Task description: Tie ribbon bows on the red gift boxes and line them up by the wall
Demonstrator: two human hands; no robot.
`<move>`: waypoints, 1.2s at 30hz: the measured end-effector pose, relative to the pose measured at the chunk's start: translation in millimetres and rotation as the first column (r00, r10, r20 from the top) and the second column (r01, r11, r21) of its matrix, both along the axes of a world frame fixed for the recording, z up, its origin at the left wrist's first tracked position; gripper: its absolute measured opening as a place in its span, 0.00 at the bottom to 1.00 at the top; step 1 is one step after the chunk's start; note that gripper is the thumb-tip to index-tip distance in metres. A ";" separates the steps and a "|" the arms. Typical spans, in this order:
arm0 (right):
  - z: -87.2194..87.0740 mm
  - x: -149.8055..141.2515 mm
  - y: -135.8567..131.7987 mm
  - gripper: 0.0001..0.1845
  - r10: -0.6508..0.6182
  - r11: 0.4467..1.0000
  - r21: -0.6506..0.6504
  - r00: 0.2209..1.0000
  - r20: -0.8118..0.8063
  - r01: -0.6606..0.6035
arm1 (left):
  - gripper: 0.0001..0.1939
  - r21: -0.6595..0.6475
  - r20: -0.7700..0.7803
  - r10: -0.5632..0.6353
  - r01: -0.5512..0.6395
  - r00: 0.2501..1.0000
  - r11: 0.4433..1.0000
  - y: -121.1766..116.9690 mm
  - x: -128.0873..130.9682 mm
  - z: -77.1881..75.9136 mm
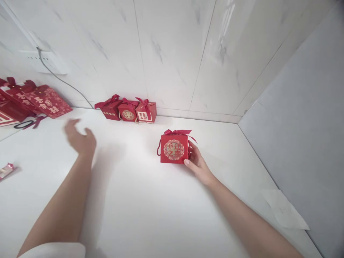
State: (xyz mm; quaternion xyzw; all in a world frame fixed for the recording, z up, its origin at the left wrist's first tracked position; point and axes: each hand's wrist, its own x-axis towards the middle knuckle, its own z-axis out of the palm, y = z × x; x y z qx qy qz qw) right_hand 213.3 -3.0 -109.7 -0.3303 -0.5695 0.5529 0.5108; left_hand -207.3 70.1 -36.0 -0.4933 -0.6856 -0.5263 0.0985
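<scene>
A red gift box (pixel 174 149) with a round ornate emblem, a ribbon bow on top and a cord loop at its left side stands on the white table. Around its right side, the fingers and thumb of my right hand (pixel 198 163) grip it. My left hand (pixel 80 138) is raised over the table to the left, slightly blurred, with thumb and fingers apart and nothing in them. Nearest to it are a pair of black-handled scissors (pixel 24 124) and the red printed gift bags (pixel 48 102).
Three red gift boxes with bows (pixel 128 110) stand in a row near the tiled wall (pixel 172 53). A small pink-and-white wrapped packet (pixel 5 171) lies at the left edge. A grey cable (pixel 63 81) hangs from a wall socket. White paper (pixel 286 209) lies at right, by the grey side panel.
</scene>
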 end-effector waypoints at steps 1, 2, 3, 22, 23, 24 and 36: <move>-0.9 -0.6 0.2 0.45 -0.015 1.000 0.005 1.000 0.001 0.015 | 0.15 -0.026 0.024 -0.047 0.048 0.999 0.999 11.2 18.7 -5.6; -1.8 -1.2 0.4 0.46 -0.034 0.999 0.008 0.999 0.001 0.034 | 0.13 -0.070 0.073 -0.136 0.141 0.988 0.988 19.2 40.3 -12.2; -2.6 -1.8 0.6 0.47 -0.052 0.999 0.007 0.999 0.001 0.052 | 0.14 -0.084 0.086 -0.189 0.196 0.978 0.977 23.2 64.3 -19.8; 2.0 3.8 7.1 0.46 -0.015 1.000 -0.009 0.997 -0.072 0.014 | 0.29 -0.166 0.435 -0.839 0.944 0.328 0.284 -36.0 205.0 -63.8; 0.3 4.4 8.6 0.48 -0.018 1.000 -0.022 0.997 -0.081 0.016 | 0.29 -0.169 0.422 -0.843 0.942 0.334 0.289 -35.7 205.8 -63.6; -1.3 4.6 9.9 0.50 -0.030 0.999 -0.029 0.996 -0.089 0.027 | 0.29 -0.179 0.411 -0.846 0.940 0.340 0.291 -35.4 206.6 -63.4; -1.8 -10.8 -2.8 0.62 -0.325 0.944 0.061 0.946 0.010 0.324 | 0.55 -0.439 0.232 -0.743 0.749 0.628 0.496 -48.7 212.9 -61.4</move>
